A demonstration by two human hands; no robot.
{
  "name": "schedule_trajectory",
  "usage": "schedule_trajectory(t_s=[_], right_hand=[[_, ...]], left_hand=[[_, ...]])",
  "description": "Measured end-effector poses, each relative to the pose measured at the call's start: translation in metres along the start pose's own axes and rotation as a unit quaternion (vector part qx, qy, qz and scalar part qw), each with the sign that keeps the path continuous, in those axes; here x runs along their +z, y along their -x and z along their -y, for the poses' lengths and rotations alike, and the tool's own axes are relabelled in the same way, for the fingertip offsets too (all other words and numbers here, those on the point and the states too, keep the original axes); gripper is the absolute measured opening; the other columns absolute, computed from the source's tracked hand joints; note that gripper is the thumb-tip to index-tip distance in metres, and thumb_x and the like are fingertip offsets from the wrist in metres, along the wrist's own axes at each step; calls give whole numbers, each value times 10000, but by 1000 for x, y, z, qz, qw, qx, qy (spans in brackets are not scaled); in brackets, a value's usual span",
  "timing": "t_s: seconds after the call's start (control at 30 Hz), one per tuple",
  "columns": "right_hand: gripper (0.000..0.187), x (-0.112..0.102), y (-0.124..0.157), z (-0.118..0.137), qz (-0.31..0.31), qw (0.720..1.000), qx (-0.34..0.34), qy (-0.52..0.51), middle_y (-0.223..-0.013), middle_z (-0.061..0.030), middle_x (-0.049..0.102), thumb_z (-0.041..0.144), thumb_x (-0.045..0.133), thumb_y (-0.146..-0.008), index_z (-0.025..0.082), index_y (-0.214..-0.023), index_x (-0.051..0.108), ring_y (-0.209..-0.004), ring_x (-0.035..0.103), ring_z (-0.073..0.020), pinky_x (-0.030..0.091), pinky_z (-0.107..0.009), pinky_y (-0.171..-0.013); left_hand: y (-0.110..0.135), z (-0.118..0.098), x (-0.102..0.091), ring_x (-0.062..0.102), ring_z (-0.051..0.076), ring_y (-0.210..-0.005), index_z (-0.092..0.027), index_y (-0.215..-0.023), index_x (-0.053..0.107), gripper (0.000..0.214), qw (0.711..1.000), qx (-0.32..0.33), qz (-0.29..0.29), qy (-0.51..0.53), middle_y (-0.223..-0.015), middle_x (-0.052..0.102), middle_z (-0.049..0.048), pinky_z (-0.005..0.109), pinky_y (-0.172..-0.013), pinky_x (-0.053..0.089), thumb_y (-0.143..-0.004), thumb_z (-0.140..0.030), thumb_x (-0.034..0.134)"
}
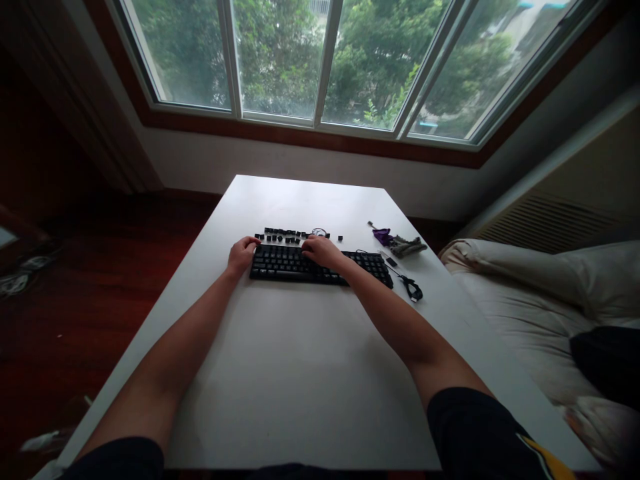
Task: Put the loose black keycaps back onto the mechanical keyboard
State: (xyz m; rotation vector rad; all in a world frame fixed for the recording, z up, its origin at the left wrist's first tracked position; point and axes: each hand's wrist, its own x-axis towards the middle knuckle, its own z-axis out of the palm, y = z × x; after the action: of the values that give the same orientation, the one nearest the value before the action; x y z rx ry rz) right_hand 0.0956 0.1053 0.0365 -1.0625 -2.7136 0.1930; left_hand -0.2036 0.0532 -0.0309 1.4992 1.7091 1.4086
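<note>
We count one left hand point(243, 255), one right hand point(323, 251) and one keyboard point(280, 265) at center, four window panes point(280, 60) up top, one table point(300, 373), keycaps point(340, 238) too small to tally.

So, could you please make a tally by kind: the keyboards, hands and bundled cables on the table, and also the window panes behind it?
Keyboards: 1
Hands: 2 (left hand, right hand)
Bundled cables: 1
Window panes: 4
Total: 8
</note>
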Motion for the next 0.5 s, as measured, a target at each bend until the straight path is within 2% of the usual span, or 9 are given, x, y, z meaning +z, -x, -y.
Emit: schedule_trajectory(t_s=[0.13, 0.37, 0.5], right_hand=[[160, -7, 2, 6, 38, 998, -6, 53, -1092, -118, 661, 248, 651, -929, 168, -1040, 733, -936, 626, -217, 419, -291, -794], [164, -10, -2, 6, 55, 997, -12, 48, -1106, -109, 664, 245, 656, -936, 177, -1064, 733, -977, 631, -222, 423, -290, -821], [132, -6, -3, 3, 38, 999, -5, 38, -1072, -120, 671, 247, 671, -925, 181, -1013, 744, -945, 635, -234, 423, -301, -797]], left_hand=[[0, 0, 0, 672, 229, -925, -219, -904, 752, 248, 1000, 4, -1, -6, -929, 756, 36, 341, -913, 497, -824, -316, 539], [2, -2, -1, 667, 229, -930, -228, -907, 752, 252, 1000, -4, 3, -16, -936, 756, 29, 333, -908, 496, -817, -328, 540], [2, -1, -1, 664, 228, -925, -228, -902, 750, 246, 1000, -1, 1, -14, -933, 756, 31, 331, -900, 495, -820, -323, 538]])
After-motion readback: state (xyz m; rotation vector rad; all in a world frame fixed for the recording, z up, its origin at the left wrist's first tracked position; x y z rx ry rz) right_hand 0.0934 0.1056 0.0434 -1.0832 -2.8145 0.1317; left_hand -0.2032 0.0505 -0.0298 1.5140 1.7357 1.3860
